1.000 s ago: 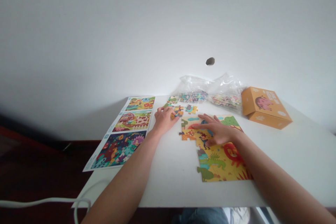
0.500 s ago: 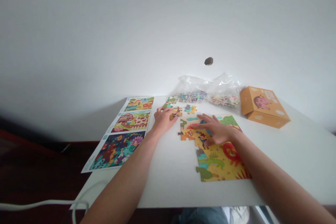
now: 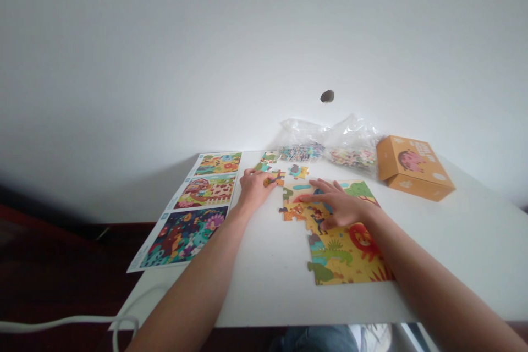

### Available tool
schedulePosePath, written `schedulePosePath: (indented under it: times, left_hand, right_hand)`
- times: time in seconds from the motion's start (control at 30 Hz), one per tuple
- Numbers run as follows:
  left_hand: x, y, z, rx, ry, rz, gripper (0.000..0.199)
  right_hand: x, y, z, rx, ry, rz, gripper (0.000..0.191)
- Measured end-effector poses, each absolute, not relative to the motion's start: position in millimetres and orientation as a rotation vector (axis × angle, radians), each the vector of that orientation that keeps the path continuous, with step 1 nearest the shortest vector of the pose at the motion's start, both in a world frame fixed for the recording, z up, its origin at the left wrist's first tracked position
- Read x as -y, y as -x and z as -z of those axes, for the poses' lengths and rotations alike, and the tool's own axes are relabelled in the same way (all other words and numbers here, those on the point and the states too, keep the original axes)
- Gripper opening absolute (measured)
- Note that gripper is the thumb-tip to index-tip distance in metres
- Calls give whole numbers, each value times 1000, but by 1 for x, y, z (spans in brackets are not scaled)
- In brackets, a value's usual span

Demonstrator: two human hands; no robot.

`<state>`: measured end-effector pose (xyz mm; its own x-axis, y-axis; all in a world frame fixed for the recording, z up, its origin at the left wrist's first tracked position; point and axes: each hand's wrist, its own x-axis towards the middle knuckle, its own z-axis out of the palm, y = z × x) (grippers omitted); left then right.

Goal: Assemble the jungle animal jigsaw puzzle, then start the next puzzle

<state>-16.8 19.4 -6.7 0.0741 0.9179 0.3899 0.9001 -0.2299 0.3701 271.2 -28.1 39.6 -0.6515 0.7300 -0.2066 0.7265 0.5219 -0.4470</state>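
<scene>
Though incomplete, puzzle (image 3: 336,245) flat, directly beneath right hand (image 3: 341,206).

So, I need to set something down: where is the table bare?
Two patches are free: between the left forearm and the puzzle, and right of the right forearm, in front of the orange box. Behind the puzzle it is crowded: loose pieces, then plastic bags, with the box beside them.

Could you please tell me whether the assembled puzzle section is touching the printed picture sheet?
Apart: the head view shows white tabletop between the assembled puzzle section and the printed picture sheet to its left.
</scene>
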Motion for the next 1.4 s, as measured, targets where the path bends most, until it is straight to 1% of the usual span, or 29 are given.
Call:
schedulePosePath:
  times: [0.27,0.53,0.7,0.87,1.07,1.13,1.27,1.4]
  left_hand:
    - [-21,18,11,-1943,-2198,-936,27]
    - [-20,19,11,-1950,-2136,-938,26]
    - [-18,16,8,-1966,-2114,-901,30]
    - [-16,14,6,-1857,-2204,-905,32]
    - [-16,13,4,-1614,-2169,-1046,30]
    - [-17,12,4,-1528,-2172,-1118,29]
    - [-16,11,3,-1391,-2073,-1294,23]
    - [-12,4,1,-1143,-1815,-1416,18]
  right_hand:
    - [26,-272,-39,2725,1312,-790,86]
    - [26,-271,-38,2701,1329,-787,83]
    - [25,-273,-37,2683,1390,-797,82]
    - [25,-272,-36,2656,1483,-801,83]
    - [28,-272,-32,2634,1499,-767,83]
    - [29,-270,-29,2626,1464,-685,77]
    - [26,-258,-15,2484,1341,-411,52]
    - [21,-245,-4,2246,1299,-295,47]
